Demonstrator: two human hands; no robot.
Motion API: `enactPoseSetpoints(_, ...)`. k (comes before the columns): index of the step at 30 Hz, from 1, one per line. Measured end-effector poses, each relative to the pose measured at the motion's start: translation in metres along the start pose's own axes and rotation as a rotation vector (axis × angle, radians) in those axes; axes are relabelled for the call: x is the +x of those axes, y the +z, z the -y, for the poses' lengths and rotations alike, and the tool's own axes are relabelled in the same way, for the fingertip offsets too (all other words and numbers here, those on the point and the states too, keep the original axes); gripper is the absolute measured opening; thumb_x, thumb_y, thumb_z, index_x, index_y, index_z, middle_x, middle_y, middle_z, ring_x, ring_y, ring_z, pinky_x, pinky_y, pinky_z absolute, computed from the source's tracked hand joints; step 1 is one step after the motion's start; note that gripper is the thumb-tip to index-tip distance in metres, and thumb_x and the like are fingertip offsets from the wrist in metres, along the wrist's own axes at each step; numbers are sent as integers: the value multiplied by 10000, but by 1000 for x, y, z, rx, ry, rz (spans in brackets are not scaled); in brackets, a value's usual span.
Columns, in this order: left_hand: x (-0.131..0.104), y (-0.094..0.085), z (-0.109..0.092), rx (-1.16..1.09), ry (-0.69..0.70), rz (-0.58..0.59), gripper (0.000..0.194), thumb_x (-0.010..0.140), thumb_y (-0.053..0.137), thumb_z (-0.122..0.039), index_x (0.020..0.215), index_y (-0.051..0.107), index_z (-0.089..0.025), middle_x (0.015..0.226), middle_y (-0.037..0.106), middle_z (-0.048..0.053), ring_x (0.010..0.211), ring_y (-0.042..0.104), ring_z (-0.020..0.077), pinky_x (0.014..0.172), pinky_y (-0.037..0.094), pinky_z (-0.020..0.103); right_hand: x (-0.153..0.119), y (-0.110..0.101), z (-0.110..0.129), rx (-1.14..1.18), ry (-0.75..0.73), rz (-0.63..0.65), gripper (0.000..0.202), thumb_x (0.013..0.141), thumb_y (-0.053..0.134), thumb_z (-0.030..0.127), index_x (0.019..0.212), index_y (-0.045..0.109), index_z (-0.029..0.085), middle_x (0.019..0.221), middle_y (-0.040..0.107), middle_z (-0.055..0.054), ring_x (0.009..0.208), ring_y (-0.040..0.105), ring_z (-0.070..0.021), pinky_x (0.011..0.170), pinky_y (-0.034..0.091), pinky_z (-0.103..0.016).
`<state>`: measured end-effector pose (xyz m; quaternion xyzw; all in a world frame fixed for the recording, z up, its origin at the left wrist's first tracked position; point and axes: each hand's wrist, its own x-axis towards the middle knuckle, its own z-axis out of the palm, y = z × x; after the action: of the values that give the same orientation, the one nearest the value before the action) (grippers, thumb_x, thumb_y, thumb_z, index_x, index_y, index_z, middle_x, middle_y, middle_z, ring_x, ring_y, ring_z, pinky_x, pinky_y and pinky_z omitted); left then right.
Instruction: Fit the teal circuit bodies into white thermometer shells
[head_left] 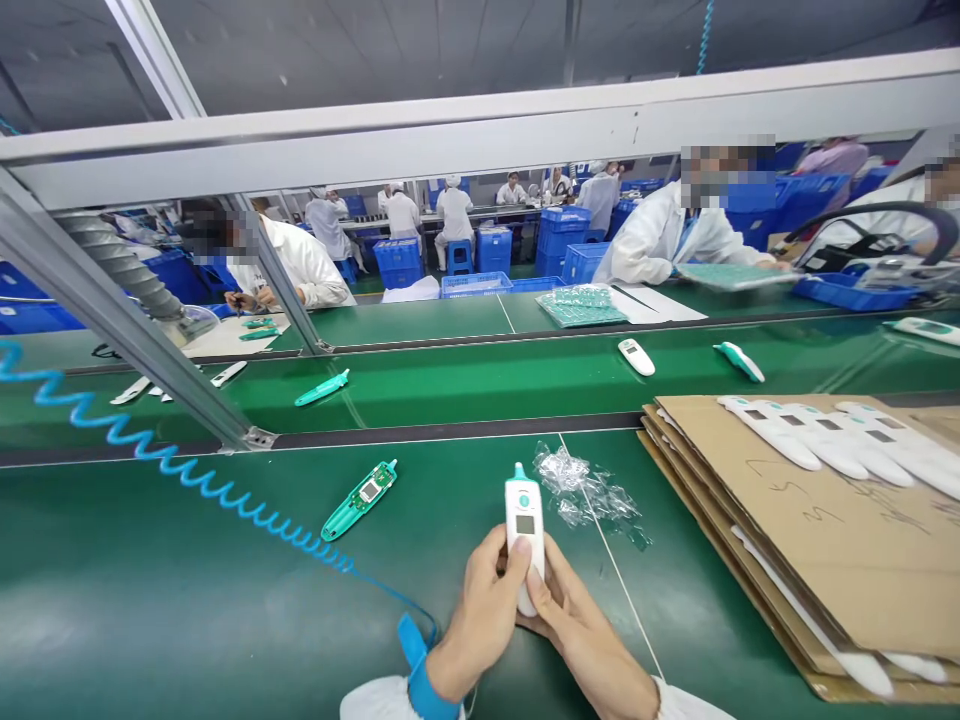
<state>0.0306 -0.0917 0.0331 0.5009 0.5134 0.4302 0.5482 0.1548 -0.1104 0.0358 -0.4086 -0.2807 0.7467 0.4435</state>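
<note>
Both of my hands grip one white ear thermometer (525,520), held upright above the green bench with its teal tip pointing away from me. My left hand (484,600) is closed round its left side, thumb lying on the front below the small grey screen. From the right, my right hand (581,625) is closed on the lower body, its thumb near the bottom end. A blue wrist strap (431,685) circles my left wrist. Left of my hands, an opened teal thermometer half (360,500) with its circuit board showing lies on the bench. Crumpled clear plastic film (589,485) lies just right of the thermometer.
Stacked cardboard sheets (750,500) at the right carry several white thermometer shells (825,430). A coiled blue cord (225,500) crosses the left side. Beyond runs a green conveyor belt (465,385) with scattered thermometers. A metal frame (480,130) spans above; co-workers (667,235) sit opposite.
</note>
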Motion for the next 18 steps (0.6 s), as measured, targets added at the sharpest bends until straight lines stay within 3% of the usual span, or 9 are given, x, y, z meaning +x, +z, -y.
enactPoseSetpoints(3, 27, -14, 3, 346, 221, -28, 380, 1017, 440, -456, 1041, 708, -187, 1047, 655, 82, 1007, 584, 225, 943, 453, 374, 17, -10, 7, -91, -5, -90, 511, 779, 796, 547, 1201, 690, 280, 991, 691, -35, 831, 620, -169, 762, 536, -323)
enactPoseSetpoints(6, 55, -35, 14, 464, 369, -241, 281, 1014, 450, -355, 1069, 674, -195, 1113, 633, 91, 1082, 564, 237, 1004, 430, 413, 42, -28, 25, -222, 20, -181, 382, 792, 786, 539, 946, 755, 190, 700, 626, -19, 634, 527, -129, 628, 494, -275)
enactPoseSetpoints(8, 69, -48, 25, 474, 382, -384, 253, 1011, 446, -329, 1003, 660, -195, 1067, 632, 92, 1036, 578, 240, 953, 456, 407, 65, -37, 45, -265, 16, -207, 367, 796, 787, 522, 946, 760, 188, 740, 671, -42, 616, 526, -128, 595, 490, -272)
enactPoseSetpoints(10, 78, -57, 36, 465, 368, -461, 242, 1009, 441, -323, 956, 642, -198, 1019, 629, 90, 971, 592, 239, 889, 476, 393, 93, -39, 69, -302, -8, -203, 356, 811, 780, 498, 993, 746, 194, 928, 740, -87, 624, 550, -131, 591, 508, -284)
enactPoseSetpoints(13, 82, -63, 46, 472, 374, -459, 216, 1005, 447, -314, 952, 626, -205, 1008, 627, 88, 960, 595, 243, 864, 481, 387, 151, -33, 105, -403, -43, -204, 302, 897, 692, 438, 1053, 701, 180, 1143, 737, -134, 644, 588, -131, 601, 532, -294)
enactPoseSetpoints(18, 82, -62, 54, 497, 370, -411, 207, 1006, 453, -324, 961, 627, -221, 1033, 625, 87, 990, 585, 253, 856, 482, 392, 256, -29, 144, -617, -141, -372, 303, 1000, 556, 379, 1164, 629, 134, 1104, 715, -101, 771, 662, -134, 722, 572, -312)
